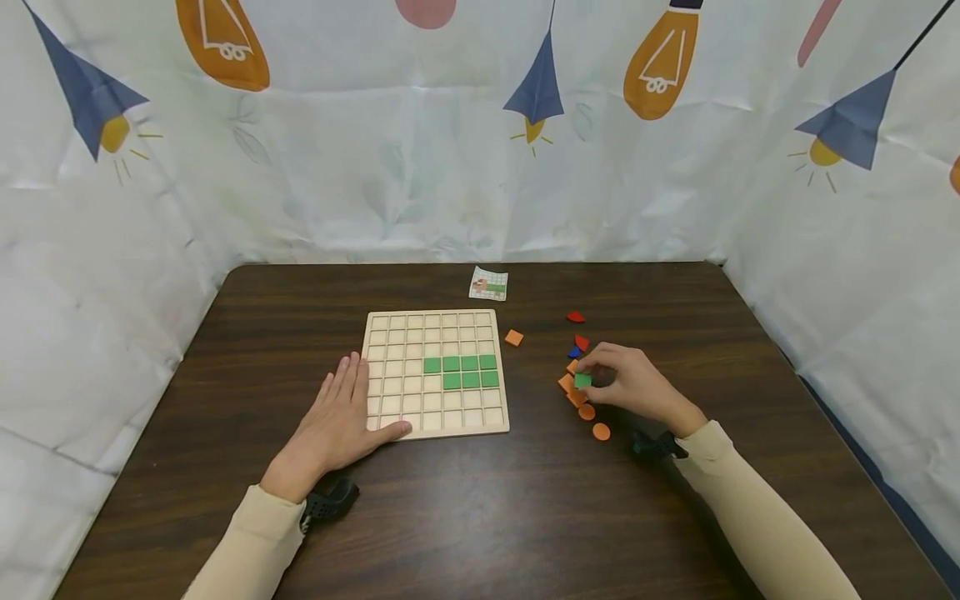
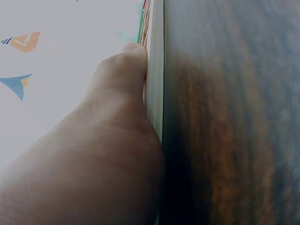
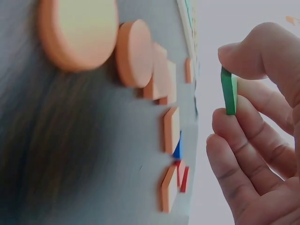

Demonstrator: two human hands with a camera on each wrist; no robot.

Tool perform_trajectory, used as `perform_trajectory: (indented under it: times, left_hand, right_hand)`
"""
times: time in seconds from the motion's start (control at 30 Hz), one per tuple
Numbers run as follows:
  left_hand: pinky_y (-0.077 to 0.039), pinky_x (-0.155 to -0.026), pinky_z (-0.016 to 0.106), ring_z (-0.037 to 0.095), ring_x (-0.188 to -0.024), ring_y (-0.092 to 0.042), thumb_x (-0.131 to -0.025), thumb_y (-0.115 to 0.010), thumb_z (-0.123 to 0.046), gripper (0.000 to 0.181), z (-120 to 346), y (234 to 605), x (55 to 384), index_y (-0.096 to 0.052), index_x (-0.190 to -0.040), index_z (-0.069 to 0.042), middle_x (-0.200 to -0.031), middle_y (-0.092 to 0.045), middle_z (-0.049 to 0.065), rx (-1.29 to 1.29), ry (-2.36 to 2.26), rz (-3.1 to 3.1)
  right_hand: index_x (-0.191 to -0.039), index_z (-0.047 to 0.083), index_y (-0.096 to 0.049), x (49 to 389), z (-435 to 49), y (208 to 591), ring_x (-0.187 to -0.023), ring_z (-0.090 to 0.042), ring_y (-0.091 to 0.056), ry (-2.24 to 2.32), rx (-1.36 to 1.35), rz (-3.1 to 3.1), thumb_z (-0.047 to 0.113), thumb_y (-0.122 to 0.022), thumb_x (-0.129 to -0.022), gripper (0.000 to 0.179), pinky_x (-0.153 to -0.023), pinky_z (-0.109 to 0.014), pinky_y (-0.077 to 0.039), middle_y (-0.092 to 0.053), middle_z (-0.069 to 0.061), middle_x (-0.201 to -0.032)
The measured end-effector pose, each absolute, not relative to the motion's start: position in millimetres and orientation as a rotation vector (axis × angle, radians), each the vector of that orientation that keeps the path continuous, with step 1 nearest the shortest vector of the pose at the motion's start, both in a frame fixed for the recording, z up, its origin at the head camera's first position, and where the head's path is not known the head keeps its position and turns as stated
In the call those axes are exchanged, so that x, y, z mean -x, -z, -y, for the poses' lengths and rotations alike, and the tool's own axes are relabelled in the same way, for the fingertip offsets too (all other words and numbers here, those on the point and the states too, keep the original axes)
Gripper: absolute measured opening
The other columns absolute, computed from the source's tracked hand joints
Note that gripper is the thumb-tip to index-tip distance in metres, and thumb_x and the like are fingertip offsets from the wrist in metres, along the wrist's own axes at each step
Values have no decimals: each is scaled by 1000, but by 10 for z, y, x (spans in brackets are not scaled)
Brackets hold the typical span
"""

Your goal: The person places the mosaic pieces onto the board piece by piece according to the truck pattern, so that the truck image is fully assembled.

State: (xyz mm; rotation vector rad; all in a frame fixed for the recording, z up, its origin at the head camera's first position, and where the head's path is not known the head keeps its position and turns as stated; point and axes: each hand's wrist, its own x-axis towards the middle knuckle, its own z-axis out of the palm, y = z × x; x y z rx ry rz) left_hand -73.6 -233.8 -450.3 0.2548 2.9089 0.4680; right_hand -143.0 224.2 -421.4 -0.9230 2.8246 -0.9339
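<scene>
A pale wooden grid board (image 1: 432, 418) lies on the table, with several green square tiles (image 1: 469, 363) set in two rows at its right side. My left hand (image 1: 330, 425) rests at the board's lower left corner, fingers straight along the left edge and thumb on the front edge. In the left wrist view the thumb (image 2: 119, 70) lies against the board's rim. To the right of the board, my right hand (image 1: 637, 385) pinches one green square tile (image 3: 228, 91) between thumb and fingers. It hovers over a loose group of orange pieces (image 1: 587, 412).
Red pieces (image 1: 575, 317) and a blue piece (image 1: 574, 352) lie beyond the orange ones. A single orange square (image 1: 513, 337) sits just right of the board. Behind the board is a small printed card (image 1: 488, 284). A patterned curtain (image 1: 450, 183) encloses the dark wooden table (image 1: 480, 517).
</scene>
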Motion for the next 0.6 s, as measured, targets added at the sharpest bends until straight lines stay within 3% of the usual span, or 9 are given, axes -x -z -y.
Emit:
perform_trajectory:
  times: [0.33, 0.6]
  left_hand:
    - [-8, -130, 65, 47, -162, -1, -88, -51, -85, 129, 2342, 4523, 737, -3, -163, 8, -173, 4, 30, -253, -464, -2917]
    - [-9, -130, 66, 48, -162, -2, -88, -50, -85, 129, 2333, 4513, 754, -2, -163, 9, -173, 4, 30, -260, -450, -2918]
  right_hand:
    - [-111, 17, -77, 1508, -1983, 4139, -87, -22, -66, 969, 950, -2769, 12, -80, -89, 22, -73, -29, -57, -71, 4, -103]
    - [-110, 15, -77, 1559, -1823, 4143, -85, -21, -68, 1017, 1037, -2750, 12, -82, -87, 24, -75, -35, -60, -71, 4, -100]
